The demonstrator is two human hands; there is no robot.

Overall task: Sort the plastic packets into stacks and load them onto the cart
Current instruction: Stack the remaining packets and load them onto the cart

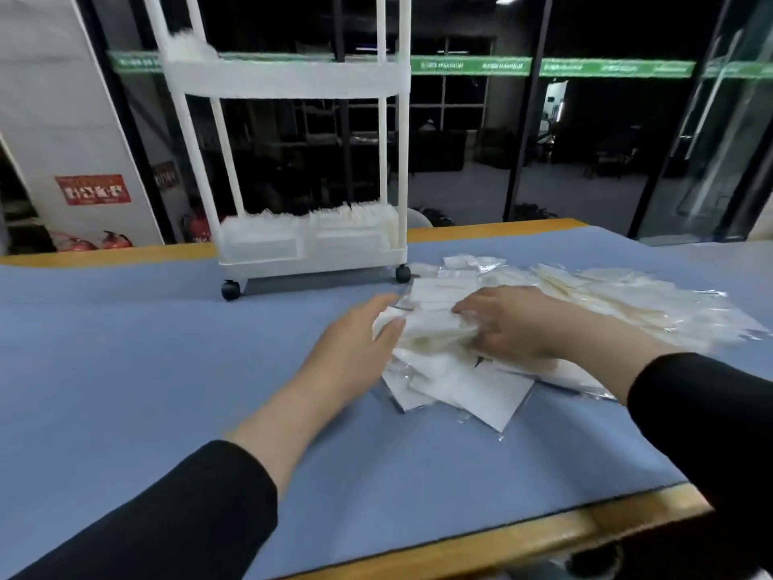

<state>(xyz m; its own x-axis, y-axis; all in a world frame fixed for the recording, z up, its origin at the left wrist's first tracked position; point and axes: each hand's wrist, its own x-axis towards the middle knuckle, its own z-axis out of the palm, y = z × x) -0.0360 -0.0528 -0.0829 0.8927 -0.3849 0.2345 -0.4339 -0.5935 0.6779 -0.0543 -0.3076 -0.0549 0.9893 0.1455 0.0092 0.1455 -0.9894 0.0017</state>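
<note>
head view: a white rolling cart [309,244] stands on the blue mat [125,337] at the far side of the table, its bottom tray already holding upright rows of packets, a few more on the shelf above. the loose pile of plastic packets [585,299] spreads to the right of the cart, reaching almost to its right front wheel [403,273]. the left hand [355,349] presses against the left edge of a small bunch of packets [431,328], thumb curled over the top; the right hand [523,324] grips the same bunch from the other side, fingers bent round it. more packets lie flat under the bunch. left of the hands the mat is bare up to the cart. the wooden table edge [543,533] runs close along the near right; dark glass walls rise behind the cart
</note>
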